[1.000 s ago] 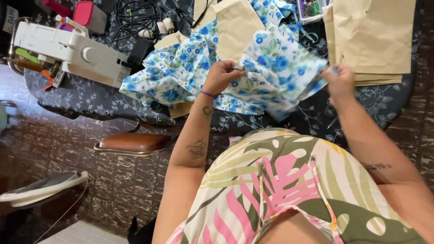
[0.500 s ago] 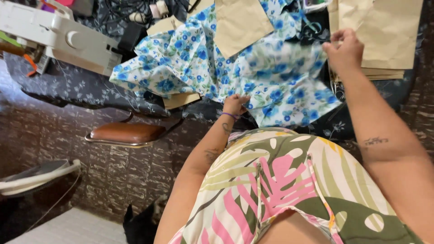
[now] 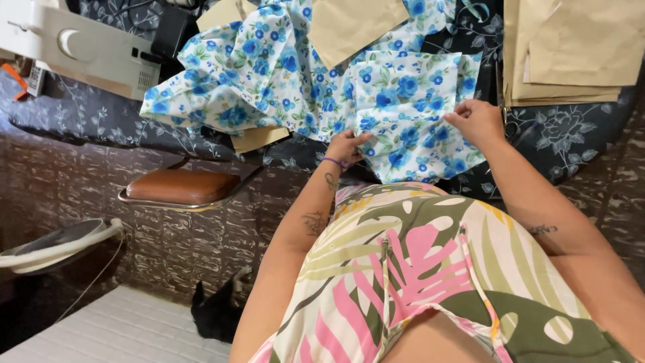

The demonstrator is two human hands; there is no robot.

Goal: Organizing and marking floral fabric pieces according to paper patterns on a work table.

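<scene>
left hand (image 3: 347, 144): fingers pinched on the near edge of the floral fabric (image 3: 322, 74)
right hand (image 3: 476, 121): closed, gripping the fabric's folded right edge
fabric: white with blue flowers, spread on the dark floral tablecloth (image 3: 571, 134)
right of it: tan paper pieces (image 3: 571, 50)
far left: white sewing machine (image 3: 80, 44)
below table: brown stool (image 3: 181, 185)
</scene>
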